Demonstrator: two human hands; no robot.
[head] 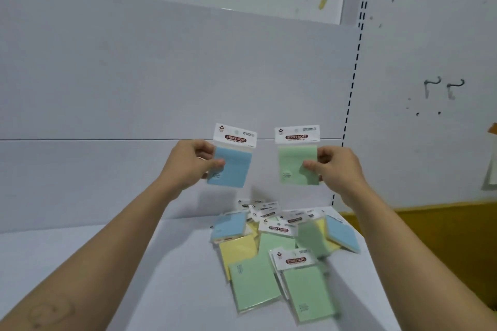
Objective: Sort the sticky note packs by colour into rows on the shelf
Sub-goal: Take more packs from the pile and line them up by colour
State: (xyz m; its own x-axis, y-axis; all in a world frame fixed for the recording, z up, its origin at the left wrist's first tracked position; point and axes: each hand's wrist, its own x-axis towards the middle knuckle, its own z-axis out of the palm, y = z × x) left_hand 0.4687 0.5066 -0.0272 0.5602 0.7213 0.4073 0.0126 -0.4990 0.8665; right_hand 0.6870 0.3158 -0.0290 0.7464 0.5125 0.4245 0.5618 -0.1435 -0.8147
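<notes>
My left hand [192, 162] pinches a blue sticky note pack [233, 166] by its left edge and holds it upright in the air. My right hand [336, 166] grips a green sticky note pack [294, 161] by its right edge, level with the blue one. Both packs have white header cards. Below them, a loose pile of packs [282, 247] lies on the white shelf [134, 263]: green ones at the front, yellow ones underneath, blue ones at the left and right sides.
A white back panel [161, 88] rises behind the shelf. A slotted upright [352, 83] runs down the right side. Past it are a marked white wall with two hooks [443, 86] and a yellow-brown surface [443, 236].
</notes>
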